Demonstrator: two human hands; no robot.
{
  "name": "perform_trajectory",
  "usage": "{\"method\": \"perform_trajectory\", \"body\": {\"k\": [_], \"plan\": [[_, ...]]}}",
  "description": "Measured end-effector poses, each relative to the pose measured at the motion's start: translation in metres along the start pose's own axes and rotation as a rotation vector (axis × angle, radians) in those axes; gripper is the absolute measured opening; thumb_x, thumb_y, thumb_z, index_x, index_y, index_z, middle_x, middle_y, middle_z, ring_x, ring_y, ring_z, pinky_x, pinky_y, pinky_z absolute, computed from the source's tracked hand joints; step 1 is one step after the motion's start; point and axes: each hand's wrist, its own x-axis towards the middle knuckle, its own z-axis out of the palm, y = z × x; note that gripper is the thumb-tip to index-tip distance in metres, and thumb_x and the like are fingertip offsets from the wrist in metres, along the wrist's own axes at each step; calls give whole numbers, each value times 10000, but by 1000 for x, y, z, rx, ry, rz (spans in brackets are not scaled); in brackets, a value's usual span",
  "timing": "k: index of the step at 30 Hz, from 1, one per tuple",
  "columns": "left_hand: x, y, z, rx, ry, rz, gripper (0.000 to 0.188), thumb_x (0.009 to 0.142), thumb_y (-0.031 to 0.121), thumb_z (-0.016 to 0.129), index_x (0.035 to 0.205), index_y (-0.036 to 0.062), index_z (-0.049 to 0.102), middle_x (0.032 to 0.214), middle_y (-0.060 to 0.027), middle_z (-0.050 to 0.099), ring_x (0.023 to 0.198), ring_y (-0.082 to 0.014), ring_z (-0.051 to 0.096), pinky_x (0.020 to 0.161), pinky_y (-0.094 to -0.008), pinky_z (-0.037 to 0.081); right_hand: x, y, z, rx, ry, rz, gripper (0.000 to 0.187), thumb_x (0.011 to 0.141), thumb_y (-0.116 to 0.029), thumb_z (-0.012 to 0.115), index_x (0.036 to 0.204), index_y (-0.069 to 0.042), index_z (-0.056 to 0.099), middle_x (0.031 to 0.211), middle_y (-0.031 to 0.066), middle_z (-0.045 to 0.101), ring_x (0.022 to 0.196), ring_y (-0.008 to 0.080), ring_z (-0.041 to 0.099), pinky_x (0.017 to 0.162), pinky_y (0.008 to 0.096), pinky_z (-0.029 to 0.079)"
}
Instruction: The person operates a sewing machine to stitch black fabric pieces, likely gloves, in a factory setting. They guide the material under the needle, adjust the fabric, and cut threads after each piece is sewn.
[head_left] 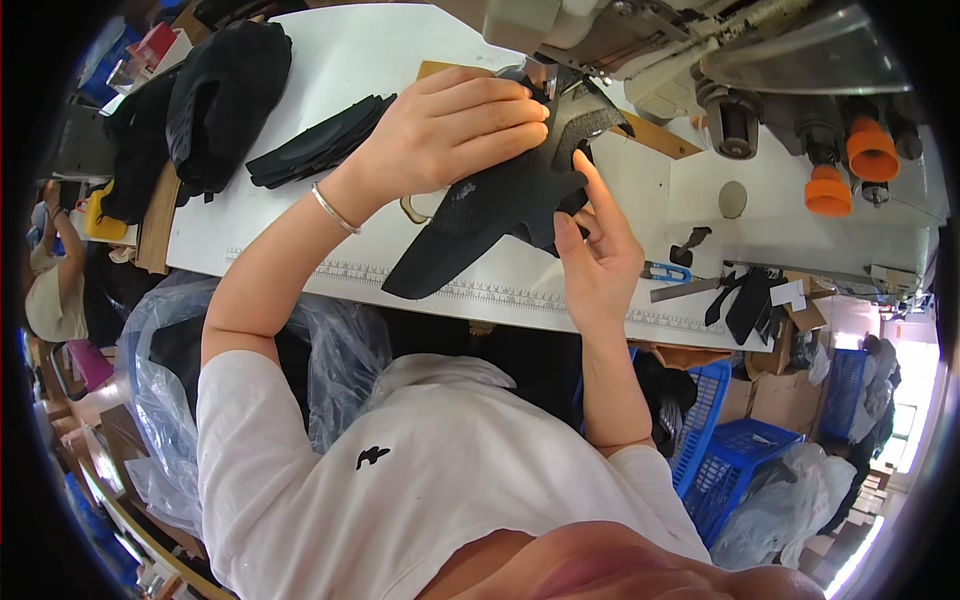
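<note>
- My left hand (452,130) lies on black cloth (465,220); I can't tell if it grips.
- My right hand (605,255) holds the cloth's right edge.
- Far: sewing machine (600,32).

The left hand (462,128) lies on a black cloth piece (445,235), its fingers stretched out close to a big machine (640,40). The right hand (604,252) is at the right edge of the same piece, thumb and pointing finger apart. A silver bracelet (333,208) goes round the left wrist. On the white counter (225,215), a pile of black pieces (315,148) sits to the left. Ruler marks (480,291) run along the near edge. Blue baskets (742,462) stand below, to the right.
</note>
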Motion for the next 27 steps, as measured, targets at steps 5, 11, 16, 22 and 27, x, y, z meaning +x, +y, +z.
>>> {"method": "perform_trajectory", "body": {"k": [5,11,16,22,27], "plan": [[1,-4,4,8,49,1,267,783,135,703,1046,87,720,1101,-30,714,1023,-219,690,839,-334,583,-1,-2,1,16,0,47,550,1002,-71,675,1516,9,496,1279,115,669,1060,126,651,977,286,514],[-2,-4,6,-1,51,-10,309,782,147,704,1078,62,728,1119,-76,742,1023,-265,714,871,-375,585,4,-6,-3,-50,1,158,542,1000,-43,665,1513,10,499,1271,109,676,1075,123,655,974,272,506],[6,-3,-8,-26,-47,-24,349,779,145,714,1110,39,743,1095,-83,743,1009,-277,715,872,-385,591,9,-6,-7,-8,-29,74,540,1002,-42,662,1514,13,498,1291,113,671,1101,131,657,977,271,505],[6,3,-6,-240,75,-121,310,752,79,777,1053,0,774,1041,-118,759,980,-290,741,825,-381,619,11,0,-6,40,-32,50,542,1001,-48,663,1515,6,500,1331,123,649,1130,138,649,995,288,510],[-9,6,6,-49,55,42,260,767,74,750,1020,28,789,1103,-93,747,1068,-281,722,922,-402,649,11,1,-6,73,-36,61,540,1000,-63,667,1511,4,506,1369,126,631,1136,136,642,1004,299,512]]}}
